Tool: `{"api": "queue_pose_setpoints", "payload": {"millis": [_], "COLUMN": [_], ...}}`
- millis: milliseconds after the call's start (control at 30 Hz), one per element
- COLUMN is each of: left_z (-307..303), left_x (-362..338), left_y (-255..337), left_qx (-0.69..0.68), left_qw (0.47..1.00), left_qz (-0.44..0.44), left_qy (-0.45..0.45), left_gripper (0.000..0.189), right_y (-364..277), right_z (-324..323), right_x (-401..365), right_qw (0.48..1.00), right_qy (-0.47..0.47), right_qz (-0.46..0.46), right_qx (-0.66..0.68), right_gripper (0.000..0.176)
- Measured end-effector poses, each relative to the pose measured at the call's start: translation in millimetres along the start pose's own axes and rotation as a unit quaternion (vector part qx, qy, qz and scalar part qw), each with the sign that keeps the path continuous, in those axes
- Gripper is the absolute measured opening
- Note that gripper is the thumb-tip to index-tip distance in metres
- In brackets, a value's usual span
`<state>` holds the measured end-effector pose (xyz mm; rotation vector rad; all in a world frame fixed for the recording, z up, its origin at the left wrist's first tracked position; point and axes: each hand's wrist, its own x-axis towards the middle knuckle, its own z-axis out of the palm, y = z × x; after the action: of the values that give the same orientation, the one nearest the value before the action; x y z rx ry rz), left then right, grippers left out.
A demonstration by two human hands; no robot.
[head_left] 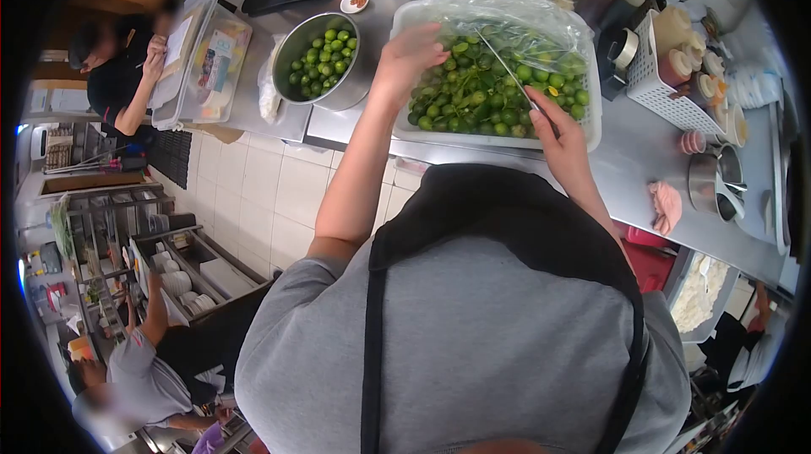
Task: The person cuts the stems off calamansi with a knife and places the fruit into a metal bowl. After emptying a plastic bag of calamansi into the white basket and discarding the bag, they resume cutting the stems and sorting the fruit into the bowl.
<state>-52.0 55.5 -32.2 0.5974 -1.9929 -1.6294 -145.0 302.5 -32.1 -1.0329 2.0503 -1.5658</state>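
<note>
A white plastic tray point(498, 140) on the steel counter holds a heap of small green limes point(473, 99) with leaves, and a clear plastic bag point(515, 10) lies over its far part. My left hand point(411, 57) reaches into the tray's left side with its fingers curled down onto the limes; what they grip is hidden. At the tray's near right edge, my right hand point(559, 137) is closed on a long thin metal tool point(507, 70), whose blade points out over the limes.
A steel bowl point(296, 44) with more limes stands left of the tray. A white basket point(650, 86) of sauce bottles, metal cups and a pink cloth point(667, 205) are on the right. One person point(118, 74) works at far left, another point(144, 374) crouches by shelves below.
</note>
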Motion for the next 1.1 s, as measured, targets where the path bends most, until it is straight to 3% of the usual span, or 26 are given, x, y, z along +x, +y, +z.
{"api": "queue_pose_setpoints", "payload": {"millis": [33, 133, 400, 767, 867, 933, 967, 1100], "left_z": [2, 4, 14, 21, 27, 43, 49, 34], "left_x": [-8, -20, -30, -28, -31, -47, -51, -37], "left_y": [11, 17, 29, 29, 24, 33, 33, 22], "left_qx": [-0.258, -0.335, -0.327, -0.299, -0.253, -0.169, -0.192, -0.192], "left_qw": [0.963, 0.938, 0.943, 0.952, 0.966, 0.983, 0.978, 0.980], "left_qz": [-0.071, -0.084, -0.056, -0.029, -0.019, -0.041, -0.056, -0.051], "left_qy": [-0.004, -0.012, 0.023, 0.055, 0.044, -0.057, -0.065, 0.024], "left_gripper": [0.027, 0.027, 0.023, 0.021, 0.022, 0.023, 0.024, 0.023], "right_y": [-4, -11, -21, -16, -22, -12, -8, -18], "right_z": [1, 6, 8, 10, 7, 7, 7, 6], "right_x": [1, 2, -1, -2, -1, 8, 11, 7], "right_qw": [1.000, 0.999, 0.997, 0.997, 0.998, 0.998, 0.998, 0.999], "right_qy": [-0.006, -0.020, -0.069, -0.043, -0.034, -0.022, -0.010, -0.016], "right_qz": [-0.008, -0.022, 0.009, -0.056, -0.048, -0.044, -0.042, -0.052], "right_qx": [0.013, 0.037, 0.044, -0.007, -0.039, -0.040, -0.041, -0.007], "right_gripper": [0.030, 0.031, 0.031, 0.031, 0.031, 0.031, 0.031, 0.031]}}
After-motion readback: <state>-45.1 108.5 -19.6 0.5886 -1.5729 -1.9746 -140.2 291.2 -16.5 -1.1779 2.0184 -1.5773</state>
